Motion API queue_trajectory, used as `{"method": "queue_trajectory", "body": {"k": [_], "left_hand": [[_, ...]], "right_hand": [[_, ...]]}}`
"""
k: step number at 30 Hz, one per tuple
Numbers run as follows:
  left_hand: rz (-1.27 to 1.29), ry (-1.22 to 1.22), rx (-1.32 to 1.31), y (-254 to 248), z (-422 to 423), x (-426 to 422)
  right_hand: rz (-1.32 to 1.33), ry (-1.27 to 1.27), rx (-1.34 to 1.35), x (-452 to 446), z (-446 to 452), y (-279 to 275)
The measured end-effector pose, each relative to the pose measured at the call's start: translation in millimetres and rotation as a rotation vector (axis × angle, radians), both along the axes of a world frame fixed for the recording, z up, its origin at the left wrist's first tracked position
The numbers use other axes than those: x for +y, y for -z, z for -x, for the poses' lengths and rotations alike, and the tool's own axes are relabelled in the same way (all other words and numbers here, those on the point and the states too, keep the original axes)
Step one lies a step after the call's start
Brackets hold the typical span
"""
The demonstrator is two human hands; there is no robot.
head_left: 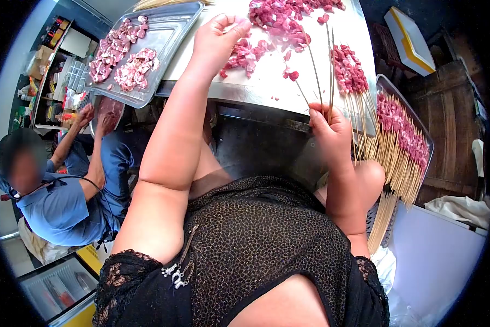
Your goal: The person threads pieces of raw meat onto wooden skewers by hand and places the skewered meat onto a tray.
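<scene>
Left hand [218,41]: curled beside raw meat [247,57] — I couldn't tell its hold.
Right hand [331,132]: gripped skewers [332,76] by the surface's [256,82] near edge.

The top edge cuts off the meat pile [280,22]. The right hand [331,128] hides the near ends of its skewers [332,71]. Whether the left hand [218,39] pinches anything is unclear.

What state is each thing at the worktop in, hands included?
Left hand: curled, any grip unclear
Right hand: closed on thin skewers
Thin skewers: fanned out, mostly bare
Loose meat: cut, heaped on worktop
Left tray: holding two meat piles
Right tray: holding loaded skewers
Loaded skewers: threaded at one end
</scene>
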State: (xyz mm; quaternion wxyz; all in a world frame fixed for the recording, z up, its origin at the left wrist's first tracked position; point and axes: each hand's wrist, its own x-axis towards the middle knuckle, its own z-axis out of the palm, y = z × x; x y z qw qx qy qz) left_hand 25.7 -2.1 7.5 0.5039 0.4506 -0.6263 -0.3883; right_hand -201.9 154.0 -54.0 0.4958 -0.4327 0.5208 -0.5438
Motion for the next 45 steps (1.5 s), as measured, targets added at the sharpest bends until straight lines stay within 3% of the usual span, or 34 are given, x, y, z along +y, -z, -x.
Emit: {"method": "queue_trajectory", "body": {"k": [4,7,9,12,25,30,34,45], "left_hand": [[0.07,-0.051,-0.017,-11,-7,1],[-0.158,0.029,0.032,-13,-10,-2],[-0.243,0.167,0.291,-7,-7,-3],[-0.267,0.199,0.382,-3,-6,-5],[-0.376,0.15,0.315,-6,1,-1],[-0.513,0.231,0.635,-8,14,4],[-0.45,0.242,0.557,-4,21,7],[-0.435,0.152,0.709,-5,25,7]], "right_hand": [[0.01,0.017,-0.035,-1,1,2],[0.02,0.013,0.003,0,0,0],[0.013,0.005,0.001,0,-2,-1],[0.006,0.003,0.001,0,-3,-2],[-0.007,-0.002,0.068,-1,-2,-5],[-0.001,-0.029,0.041,-1,-8,-7],[0.004,-0.022,0.032,-1,-8,-4],[-0.029,0.02,0.059,2,-4,-6]]}}
